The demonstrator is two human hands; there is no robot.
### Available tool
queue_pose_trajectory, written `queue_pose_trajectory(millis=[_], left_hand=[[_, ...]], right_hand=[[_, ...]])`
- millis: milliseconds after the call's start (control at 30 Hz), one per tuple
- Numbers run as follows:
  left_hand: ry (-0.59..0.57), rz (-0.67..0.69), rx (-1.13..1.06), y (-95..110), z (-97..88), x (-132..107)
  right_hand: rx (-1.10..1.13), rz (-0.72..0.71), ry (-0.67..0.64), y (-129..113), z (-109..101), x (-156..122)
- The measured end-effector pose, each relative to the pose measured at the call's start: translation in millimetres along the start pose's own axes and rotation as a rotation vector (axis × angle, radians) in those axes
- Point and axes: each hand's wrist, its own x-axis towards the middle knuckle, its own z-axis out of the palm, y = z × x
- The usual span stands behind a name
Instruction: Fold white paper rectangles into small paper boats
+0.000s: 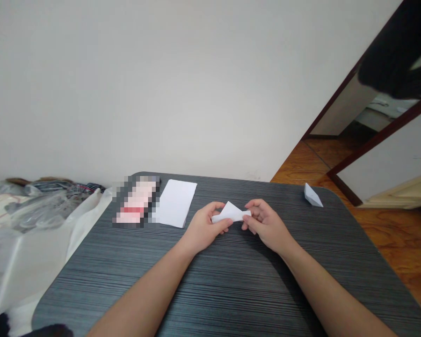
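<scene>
Folded white paper [235, 216] is held over the middle of the tabletop [224, 290], fingers of the left hand [206, 225] and right hand [267, 224] pinching opposite ends, apparently to keep the folds closed while leaving the central peak [229, 208] uncovered.

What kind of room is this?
Probably a room in someone's home, though I can't be sure. There's a dark table by a plain wall, a brown wood-look floor, and clear plastic wrapping piled to the left.
</scene>
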Motion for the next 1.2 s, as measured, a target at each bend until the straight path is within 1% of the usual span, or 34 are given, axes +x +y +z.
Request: queue_pose_trajectory(millis=[133, 233, 367, 500, 567, 667, 867, 1033, 1200], left_hand=[[-0.027, -0.004, 0.078, 2.8, -1.1, -0.7], [-0.030, -0.006, 0.089, 3.5, -1.7, -0.2], [-0.014, 0.007, 0.088, 3.2, -1.6, 0.2], [0.002, 0.015, 0.079, 2.8, -1.6, 0.3], [0.006, 0.017, 0.081, 2.4, -1.6, 0.6], [0.004, 0.011, 0.076, 1.5, -1.5, 1.4], [0.003, 0.011, 0.057, 1.0, -1.4, 1.6], [-0.016, 0.001, 0.060, 5.8, -0.5, -0.1], [-0.043, 0.002, 0.073, 8.1, 0.3, -1.4]], right_hand=[[-0.009, -0.004, -0.026, -3.4, 2.2, -1.2], [-0.003, 0.005, -0.024, -2.6, 2.5, -0.5], [-0.015, 0.082, -0.044, 0.0, 1.0, 0.7], [-0.106, 0.180, -0.112, 3.5, -2.2, -0.1], [-0.118, 0.201, -0.112, 5.4, -3.2, -0.9], [-0.077, 0.199, -0.093, 6.8, -3.2, -1.6], [-0.019, 0.186, -0.111, 3.0, -1.6, -1.2], [-0.038, 0.176, -0.178, -0.9, 0.0, -2.4], [-0.038, 0.202, -0.179, -1.0, 1.7, -3.0]])
